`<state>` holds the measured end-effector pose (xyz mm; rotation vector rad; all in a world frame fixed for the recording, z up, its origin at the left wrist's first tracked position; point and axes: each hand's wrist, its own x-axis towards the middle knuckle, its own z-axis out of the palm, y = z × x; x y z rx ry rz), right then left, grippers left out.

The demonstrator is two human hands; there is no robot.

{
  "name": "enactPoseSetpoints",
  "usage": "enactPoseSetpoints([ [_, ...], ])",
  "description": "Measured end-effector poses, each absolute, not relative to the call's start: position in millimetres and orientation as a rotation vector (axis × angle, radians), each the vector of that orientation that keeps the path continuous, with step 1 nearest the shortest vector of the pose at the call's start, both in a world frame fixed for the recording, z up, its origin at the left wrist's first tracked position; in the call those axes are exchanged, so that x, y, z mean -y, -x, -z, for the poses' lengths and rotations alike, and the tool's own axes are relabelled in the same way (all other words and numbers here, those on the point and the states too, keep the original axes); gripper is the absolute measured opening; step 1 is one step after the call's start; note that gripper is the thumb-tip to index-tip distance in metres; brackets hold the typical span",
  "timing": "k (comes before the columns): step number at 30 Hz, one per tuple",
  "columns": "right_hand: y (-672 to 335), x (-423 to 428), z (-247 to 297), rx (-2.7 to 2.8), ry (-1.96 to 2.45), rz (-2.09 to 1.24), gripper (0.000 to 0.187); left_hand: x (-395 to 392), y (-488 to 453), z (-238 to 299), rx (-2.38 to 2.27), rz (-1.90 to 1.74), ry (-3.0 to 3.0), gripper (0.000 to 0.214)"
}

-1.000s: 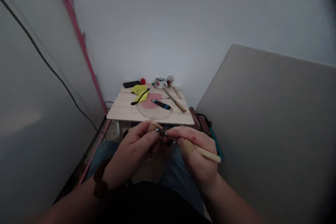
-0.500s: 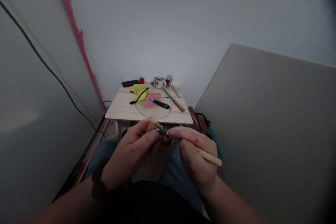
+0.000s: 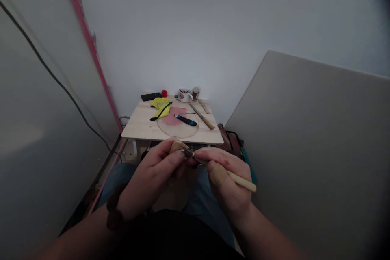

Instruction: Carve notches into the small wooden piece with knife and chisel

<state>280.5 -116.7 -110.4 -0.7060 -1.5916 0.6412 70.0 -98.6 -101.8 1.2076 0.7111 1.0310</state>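
In front of my lap, just short of the small table, my right hand (image 3: pixel 233 174) is closed round a carving tool with a pale round wooden handle (image 3: pixel 243 181). Its short dark metal tip (image 3: pixel 187 152) points left and reaches the fingers of my left hand (image 3: pixel 163 164). The left thumb and fingers are pressed together near that tip; whatever they hold is hidden. Tan tape or plaster wraps my right thumb (image 3: pixel 218 175), and a similar tan patch shows on the left forefinger (image 3: pixel 178 146).
A small wooden table (image 3: pixel 137 126) bears a blue-black utility knife (image 3: pixel 185 120), a yellow cloth (image 3: pixel 160 107), a wooden-handled file-like tool (image 3: pixel 204 118), a white mug (image 3: pixel 184 96), a jar (image 3: pixel 196 93) and a black phone (image 3: pixel 151 96). A pale panel (image 3: pixel 310 130) stands at right; a bag (image 3: pixel 227 138) lies beside the table.
Almost nothing differs. The right hand and the tool have shifted very slightly left; the tool's tip stays at the left fingers.
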Motion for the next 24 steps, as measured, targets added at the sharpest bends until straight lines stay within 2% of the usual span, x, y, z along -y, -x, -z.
enactPoseSetpoints([
  [12, -286.2, 115.0, 117.7, 1.575, 0.783, -0.720, 0.028, 95.2, -67.7, 102.3, -0.751, -0.994, -1.248, 0.028],
  [24, -278.2, 110.2, 124.3, 1.535, 0.769, -0.650, 0.027, 89.6, -69.8, 101.8, -0.781, -0.960, -1.321, 0.029],
])
